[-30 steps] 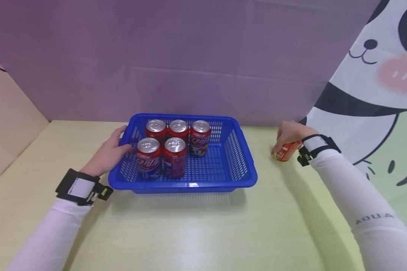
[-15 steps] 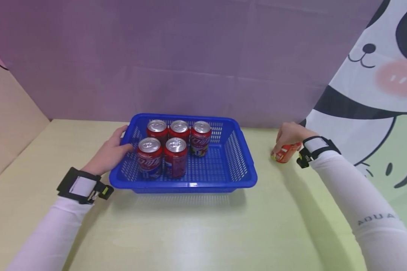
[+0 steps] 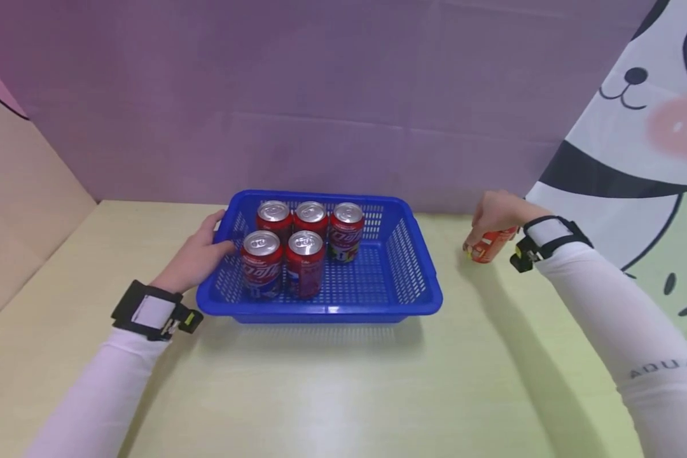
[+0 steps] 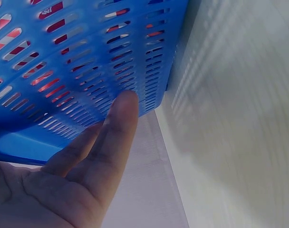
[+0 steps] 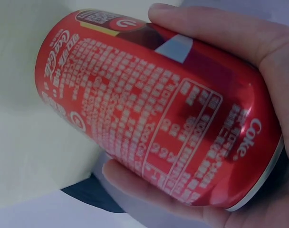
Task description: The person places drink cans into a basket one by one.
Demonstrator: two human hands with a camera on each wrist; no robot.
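Note:
A blue plastic basket (image 3: 332, 310) with slotted walls stands on the table and holds several upright red cola cans (image 3: 306, 273) towards its left side. My left hand (image 3: 194, 257) holds the basket's left side, the thumb over the rim and the fingers outside. In the left wrist view, the fingers (image 4: 120, 123) lie along the slotted wall. To the right of the basket, my right hand (image 3: 498, 213) grips a red Coca-Cola can (image 3: 489, 247), which is tilted. Fingers and thumb lie on opposite sides of that can (image 5: 149, 109) in the right wrist view. Whether it touches the table cannot be told.
The pale wooden table (image 3: 320, 394) meets a purple cloth backdrop (image 3: 320, 95) right behind the basket. A panda-print cloth (image 3: 624, 146) hangs at the right, close to my right wrist. A beige panel (image 3: 28, 210) stands at the left.
The head view has shifted slightly. Relative to the basket, my right hand and its can have moved a little up in the view. My left hand stays on the basket.

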